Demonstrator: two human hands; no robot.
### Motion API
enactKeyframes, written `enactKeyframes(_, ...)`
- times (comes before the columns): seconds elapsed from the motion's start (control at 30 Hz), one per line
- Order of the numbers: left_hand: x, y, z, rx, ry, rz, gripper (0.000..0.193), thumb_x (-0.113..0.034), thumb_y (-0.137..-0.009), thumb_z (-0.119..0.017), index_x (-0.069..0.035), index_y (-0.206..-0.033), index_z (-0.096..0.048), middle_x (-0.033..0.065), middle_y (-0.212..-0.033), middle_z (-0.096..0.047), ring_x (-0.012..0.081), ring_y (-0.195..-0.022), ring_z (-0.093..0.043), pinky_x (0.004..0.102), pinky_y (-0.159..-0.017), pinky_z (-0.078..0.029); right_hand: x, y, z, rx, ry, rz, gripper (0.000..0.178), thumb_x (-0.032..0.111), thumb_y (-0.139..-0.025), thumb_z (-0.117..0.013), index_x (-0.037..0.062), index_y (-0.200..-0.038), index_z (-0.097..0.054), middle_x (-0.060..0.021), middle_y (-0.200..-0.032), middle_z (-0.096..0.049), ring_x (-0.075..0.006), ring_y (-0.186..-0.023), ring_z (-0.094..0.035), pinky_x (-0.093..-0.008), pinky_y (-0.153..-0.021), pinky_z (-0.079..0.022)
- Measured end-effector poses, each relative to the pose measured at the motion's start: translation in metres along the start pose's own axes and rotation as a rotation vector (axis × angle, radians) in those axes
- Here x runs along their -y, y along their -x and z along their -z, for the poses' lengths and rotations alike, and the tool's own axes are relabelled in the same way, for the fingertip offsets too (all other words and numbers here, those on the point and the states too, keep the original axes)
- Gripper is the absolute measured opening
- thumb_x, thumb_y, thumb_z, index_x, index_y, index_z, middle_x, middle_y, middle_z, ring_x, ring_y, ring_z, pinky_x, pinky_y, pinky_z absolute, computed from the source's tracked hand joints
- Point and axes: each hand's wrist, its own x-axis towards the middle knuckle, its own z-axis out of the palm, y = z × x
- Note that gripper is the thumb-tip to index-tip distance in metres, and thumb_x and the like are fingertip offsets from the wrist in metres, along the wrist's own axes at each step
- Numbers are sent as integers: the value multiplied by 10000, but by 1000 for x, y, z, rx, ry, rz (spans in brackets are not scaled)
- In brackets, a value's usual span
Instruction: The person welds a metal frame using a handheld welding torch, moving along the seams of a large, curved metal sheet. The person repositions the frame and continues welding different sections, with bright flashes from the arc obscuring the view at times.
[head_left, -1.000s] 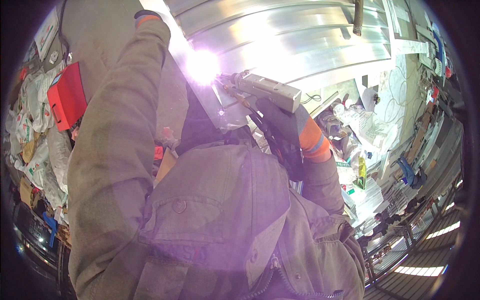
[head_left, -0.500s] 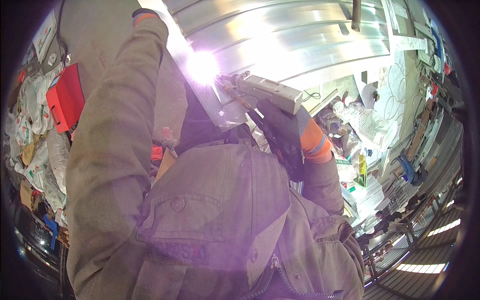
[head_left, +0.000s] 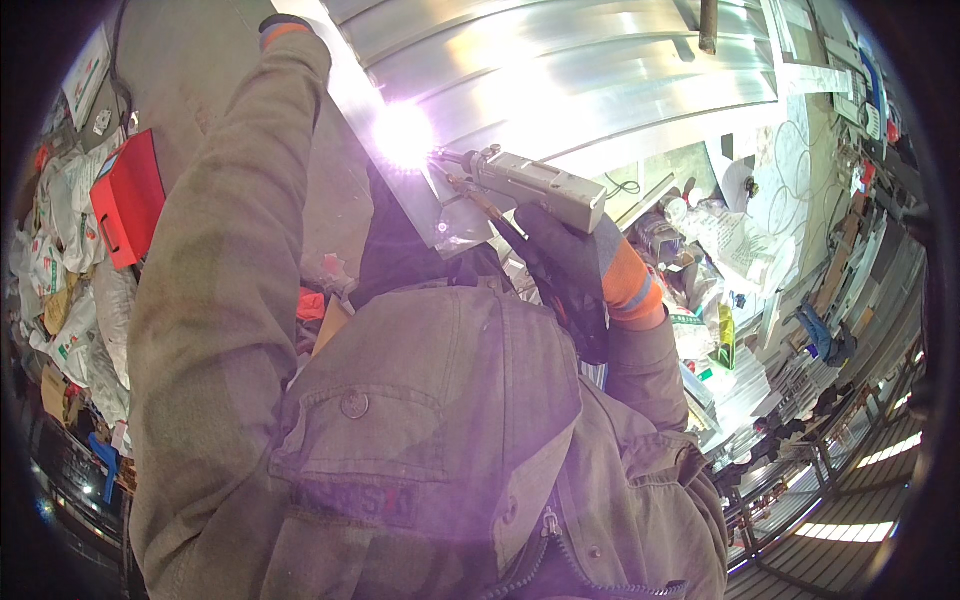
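Note:
My right hand (head_left: 565,250), in a dark glove with an orange cuff, is wrapped round a handheld welding gun (head_left: 548,186) with a boxy grey body. At the gun's nozzle a white-violet glare (head_left: 403,136) burns and hides the spot on the metal beneath it. The glare lies where a flat metal strip (head_left: 428,205) borders a ribbed silvery metal panel (head_left: 620,95). Stretched far forward at the upper left, my left hand (head_left: 284,24) is beside the strip's far part. Only its glove back and orange cuff show; its fingers are hidden.
A red box-shaped case (head_left: 128,200) stands at the left, beside piled white bags (head_left: 75,260). To the right lie plastic wrapping and scraps (head_left: 735,240). A dark rod (head_left: 709,28) stands at the panel's far side. Cables run over the floor.
The view has shifted very slightly. The glare stays at about the same spot on the strip, with the welding gun still in my right hand.

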Motion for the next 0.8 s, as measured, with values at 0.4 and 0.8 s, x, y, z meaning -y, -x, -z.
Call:
enactKeyframes(0.4,0,1,-2,-4,-20,-8,348,-303,-1130,-606,-183,-1378,-818,69,-1412,-800,286,-1291,-751,510,-1051,-583,11,22,-4,-69,-98,-143,293,234,-1130,-711,-12,-1284,-749,-46,-1038,-756,-117,-930,-689,-320,-771,-564)
enactKeyframes(0.8,1,3,-2,-10,-49,-16,345,-299,-1128,-614,-183,-1379,-819,69,-1414,-799,285,-1296,-748,513,-1058,-582,-30,32,-9,-70,-42,-75,318,238,-1132,-708,-26,-1308,-737,-54,-1045,-757,-132,-928,-691,-330,-794,-571)
